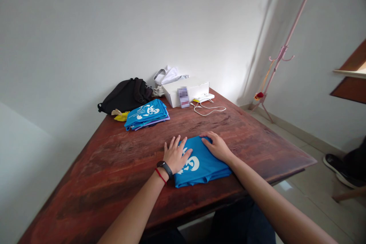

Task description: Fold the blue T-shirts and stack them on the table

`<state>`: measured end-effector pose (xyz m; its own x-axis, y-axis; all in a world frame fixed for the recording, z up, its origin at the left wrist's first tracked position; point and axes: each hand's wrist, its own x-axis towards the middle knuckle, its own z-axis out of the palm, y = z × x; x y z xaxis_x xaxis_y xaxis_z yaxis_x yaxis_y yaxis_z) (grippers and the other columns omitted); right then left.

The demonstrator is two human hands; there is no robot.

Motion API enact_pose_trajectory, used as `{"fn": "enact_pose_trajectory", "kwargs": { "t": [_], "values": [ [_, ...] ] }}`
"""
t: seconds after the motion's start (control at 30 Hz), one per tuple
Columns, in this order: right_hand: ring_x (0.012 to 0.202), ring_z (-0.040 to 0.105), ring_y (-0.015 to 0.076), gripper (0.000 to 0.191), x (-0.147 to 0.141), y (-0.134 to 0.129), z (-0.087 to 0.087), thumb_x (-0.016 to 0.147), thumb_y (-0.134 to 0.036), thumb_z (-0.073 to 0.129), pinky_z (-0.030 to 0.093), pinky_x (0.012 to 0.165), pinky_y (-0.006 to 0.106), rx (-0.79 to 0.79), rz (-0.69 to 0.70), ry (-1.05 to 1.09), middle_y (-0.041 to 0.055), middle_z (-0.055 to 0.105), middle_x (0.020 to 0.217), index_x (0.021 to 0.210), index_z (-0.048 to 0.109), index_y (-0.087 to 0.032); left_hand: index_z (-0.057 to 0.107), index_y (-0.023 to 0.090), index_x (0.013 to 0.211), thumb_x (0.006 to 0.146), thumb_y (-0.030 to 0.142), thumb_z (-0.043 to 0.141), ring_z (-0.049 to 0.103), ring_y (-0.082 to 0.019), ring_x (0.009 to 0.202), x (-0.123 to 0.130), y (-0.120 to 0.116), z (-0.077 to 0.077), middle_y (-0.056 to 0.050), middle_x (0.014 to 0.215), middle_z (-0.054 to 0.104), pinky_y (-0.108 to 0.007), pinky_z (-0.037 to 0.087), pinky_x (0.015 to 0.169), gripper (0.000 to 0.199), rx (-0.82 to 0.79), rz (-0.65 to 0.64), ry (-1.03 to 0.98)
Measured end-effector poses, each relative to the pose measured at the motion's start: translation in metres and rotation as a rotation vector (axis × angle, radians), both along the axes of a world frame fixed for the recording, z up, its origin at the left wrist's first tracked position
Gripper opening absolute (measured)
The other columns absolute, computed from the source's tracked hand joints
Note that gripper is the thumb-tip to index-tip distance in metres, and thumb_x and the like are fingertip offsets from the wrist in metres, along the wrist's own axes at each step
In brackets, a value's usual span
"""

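Note:
A folded blue shirt (210, 164) with a white print lies flat near the front edge of the table. My left hand (175, 155) rests on its left side with the fingers spread, a dark band and a red string on the wrist. Over the upper right edge of the shirt lies my right hand (217, 147), its fingers stretched out and thumb apart. Neither hand grips the cloth. Farther back on the left is a stack of folded clothes (148, 114), topped by a blue piece with white lettering.
On the wooden table (114, 175) stand a black bag (122, 95), a white box (187, 87) and a white device with a cable (204, 98). Yellow cloth (121, 116) pokes out beside the stack. A pink coat stand (286, 45) and a person's shoe (340, 169) are at right.

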<state>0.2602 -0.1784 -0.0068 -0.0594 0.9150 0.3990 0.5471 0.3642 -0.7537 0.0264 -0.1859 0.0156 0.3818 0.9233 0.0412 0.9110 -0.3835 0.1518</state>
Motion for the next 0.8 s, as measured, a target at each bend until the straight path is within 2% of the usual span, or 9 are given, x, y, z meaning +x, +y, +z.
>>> {"fn": "enact_pose_trajectory", "kwargs": {
  "t": [0.53, 0.8],
  "values": [
    [0.107, 0.065, 0.0258, 0.021, 0.0011, -0.0003, 0.0019, 0.092, -0.027, 0.055, 0.047, 0.101, 0.042, -0.004, 0.017, -0.035, 0.0067, 0.072, 0.111, 0.105, 0.072, -0.024, 0.034, 0.031, 0.157, 0.101, 0.060, 0.036, 0.023, -0.034, 0.151, 0.0023, -0.0008, 0.0033, -0.007, 0.164, 0.028, -0.066, 0.019, 0.117, 0.063, -0.014, 0.000, -0.008],
    [0.110, 0.063, 0.0256, 0.023, 0.0024, -0.0028, 0.0041, 0.094, -0.032, 0.053, 0.047, 0.102, 0.041, -0.013, 0.040, -0.051, 0.0077, 0.071, 0.114, 0.107, 0.070, -0.024, 0.042, 0.030, 0.153, 0.100, 0.057, 0.043, 0.025, -0.035, 0.150, 0.0040, -0.0031, 0.0030, -0.009, 0.162, 0.033, -0.068, 0.018, 0.117, 0.059, 0.008, 0.008, -0.082]
  ]
}}
